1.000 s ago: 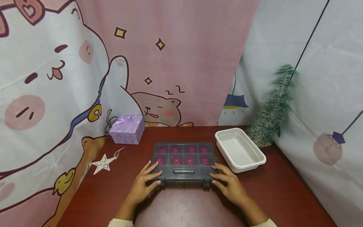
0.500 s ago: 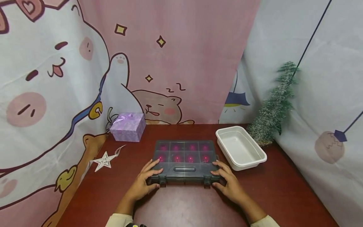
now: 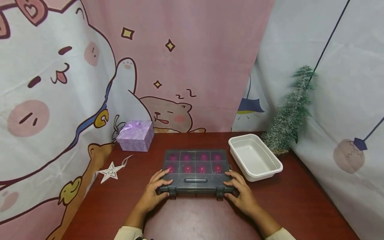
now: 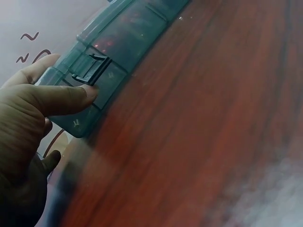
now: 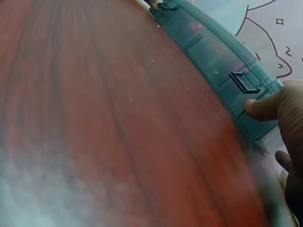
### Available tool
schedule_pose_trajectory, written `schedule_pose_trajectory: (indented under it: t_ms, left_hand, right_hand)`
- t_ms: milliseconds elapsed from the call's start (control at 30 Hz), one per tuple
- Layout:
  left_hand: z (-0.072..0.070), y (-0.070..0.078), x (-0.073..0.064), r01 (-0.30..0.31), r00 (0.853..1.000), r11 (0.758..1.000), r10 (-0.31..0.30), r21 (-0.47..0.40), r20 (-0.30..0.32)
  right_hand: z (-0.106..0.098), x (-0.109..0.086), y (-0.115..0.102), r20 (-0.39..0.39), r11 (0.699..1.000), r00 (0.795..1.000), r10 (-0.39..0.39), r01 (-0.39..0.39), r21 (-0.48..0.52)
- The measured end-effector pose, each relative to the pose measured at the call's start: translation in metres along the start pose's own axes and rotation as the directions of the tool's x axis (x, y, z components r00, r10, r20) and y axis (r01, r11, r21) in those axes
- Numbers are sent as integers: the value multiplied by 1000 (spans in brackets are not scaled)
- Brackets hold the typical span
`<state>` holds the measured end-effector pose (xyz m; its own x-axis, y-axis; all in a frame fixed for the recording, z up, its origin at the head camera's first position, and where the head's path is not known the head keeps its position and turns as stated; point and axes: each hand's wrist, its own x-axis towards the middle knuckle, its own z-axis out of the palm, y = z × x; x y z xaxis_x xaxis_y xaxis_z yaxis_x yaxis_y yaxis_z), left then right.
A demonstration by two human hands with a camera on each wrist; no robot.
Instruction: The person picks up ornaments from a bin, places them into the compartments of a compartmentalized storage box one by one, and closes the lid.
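A dark, see-through compartment storage case (image 3: pixel 195 168) lies on the table in the head view, its lid down. Several red shiny balls show through the lid, in two rows of compartments. My left hand (image 3: pixel 152 196) grips the near left corner, thumb on the front face and fingers on the lid and side. At the near right corner my right hand (image 3: pixel 243 196) holds it the same way. Two black latches stick out from the front; the left wrist view shows one latch (image 4: pixel 92 71) beside my thumb, the right wrist view another latch (image 5: pixel 244 82) by the other thumb.
Right of the case stands a white plastic tub (image 3: pixel 255 156), with a small frosted Christmas tree (image 3: pixel 286 116) behind it. A purple gift box (image 3: pixel 135 136) sits at the back left. Nearer lies a white star ornament (image 3: pixel 110 171). Printed curtains (image 3: pixel 204 60) enclose the table.
The thumbs have slid slightly lower on the front and the fingers have shifted a little on the lid. The case stays in place; the head view wobbles slightly.
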<state>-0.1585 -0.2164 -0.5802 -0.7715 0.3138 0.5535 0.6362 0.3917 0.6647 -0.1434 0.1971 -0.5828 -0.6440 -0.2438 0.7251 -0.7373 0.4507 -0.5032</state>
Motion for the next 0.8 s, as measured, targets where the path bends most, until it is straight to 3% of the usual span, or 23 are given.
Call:
schedule_pose_trajectory:
  t_ms: [633,800]
  left_hand:
    - [-4,5,2,-39,999,999,38,-32,-6]
    - [-1,8,4,-19,1000,998,19,-68,-10]
  right_hand:
    - [0,3,-1,15,997,1000,-7,8,-77]
    - [0,3,-1,12,998,999,34,-33,-54]
